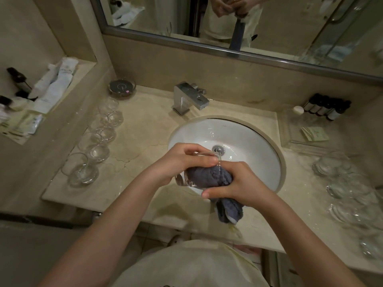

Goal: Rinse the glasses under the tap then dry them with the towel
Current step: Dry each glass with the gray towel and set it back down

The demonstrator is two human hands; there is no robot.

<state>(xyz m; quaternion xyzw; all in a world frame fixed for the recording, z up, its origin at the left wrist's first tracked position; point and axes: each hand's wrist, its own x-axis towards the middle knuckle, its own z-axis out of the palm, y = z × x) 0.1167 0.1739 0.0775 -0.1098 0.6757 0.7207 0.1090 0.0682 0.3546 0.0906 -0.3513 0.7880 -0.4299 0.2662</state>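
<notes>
While a row of glasses (97, 139) is seen left of the hands, a glass (187, 179) is gripped sideways by the left hand (182, 162) over the sink (257, 141); a towel (211, 176), stuffed inside, is clutched by the right hand (238, 182).

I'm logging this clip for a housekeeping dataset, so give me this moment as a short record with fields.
stage: drying
left hand: grips the glass, held on its side over the sink
right hand: pushes the blue-grey towel into the glass
tap: no stream visible
counter left: row of upright glasses
counter right: more glasses, blurred
extras: small dark bottles, black dish
</notes>
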